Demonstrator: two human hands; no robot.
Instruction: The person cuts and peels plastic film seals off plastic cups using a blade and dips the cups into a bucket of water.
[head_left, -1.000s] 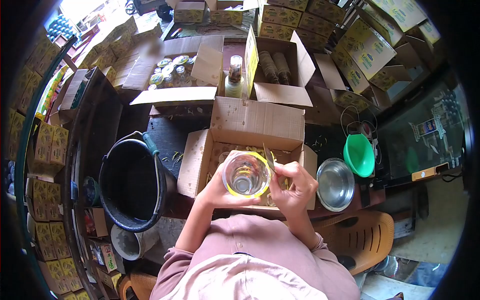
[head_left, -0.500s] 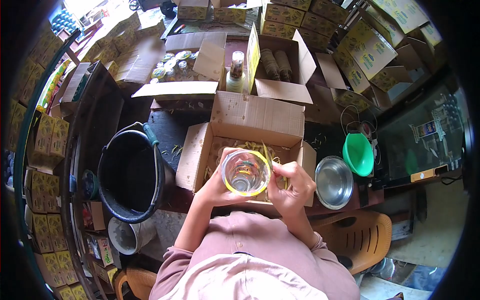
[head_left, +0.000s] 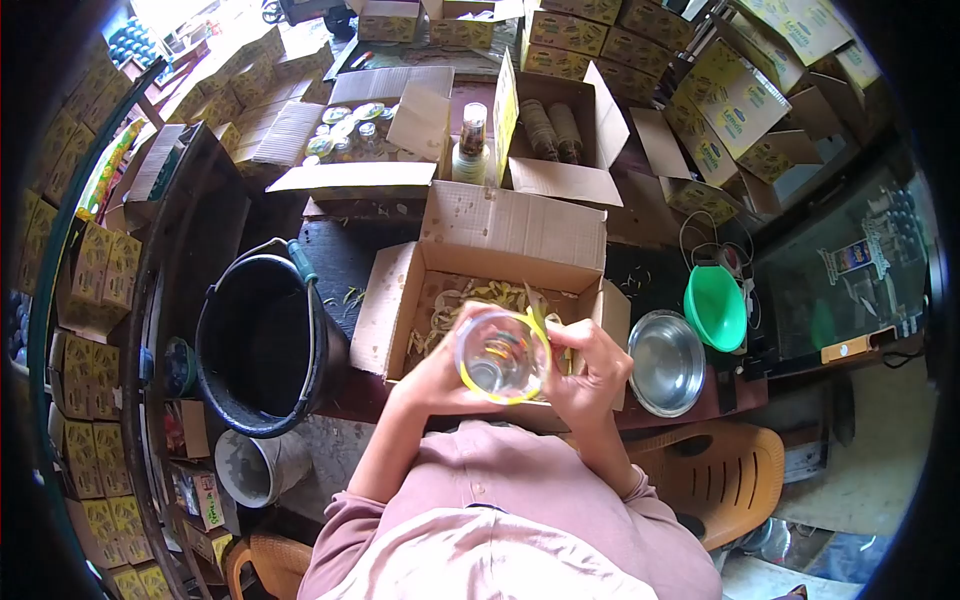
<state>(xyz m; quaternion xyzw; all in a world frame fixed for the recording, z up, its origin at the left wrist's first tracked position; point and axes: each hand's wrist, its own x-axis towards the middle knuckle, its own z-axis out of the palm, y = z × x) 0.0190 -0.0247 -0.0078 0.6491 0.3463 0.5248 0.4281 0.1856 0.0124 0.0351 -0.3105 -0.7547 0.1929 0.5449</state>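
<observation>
A clear plastic cup [head_left: 488, 372] with a yellow rim is tilted with its mouth towards me, above an open cardboard box. My left hand [head_left: 440, 375] is closed round the cup's left side. At the rim's right side is my right hand [head_left: 588, 368], its fingers pinched on what looks like a thin knife [head_left: 537, 303] with the tip pointing up and away. The blade lies against the yellow rim, where a bit of yellow strip stands out. Inside the cardboard box [head_left: 515, 225] lie many curled yellow and pale strips [head_left: 445, 310].
A black bucket [head_left: 210, 340] stands left, with a grey pail [head_left: 245, 470] below it. On the right are a steel bowl [head_left: 667, 360] and a green bowl [head_left: 714, 308]. Behind are a box of lidded cups [head_left: 350, 130], a stack of cups [head_left: 471, 145] and a box of cup stacks [head_left: 552, 130].
The cup has shifted slightly right and down and turned a little in my left hand, which is blurred. A yellow strip now stands out by the blade. My right hand stays nearly in place.
</observation>
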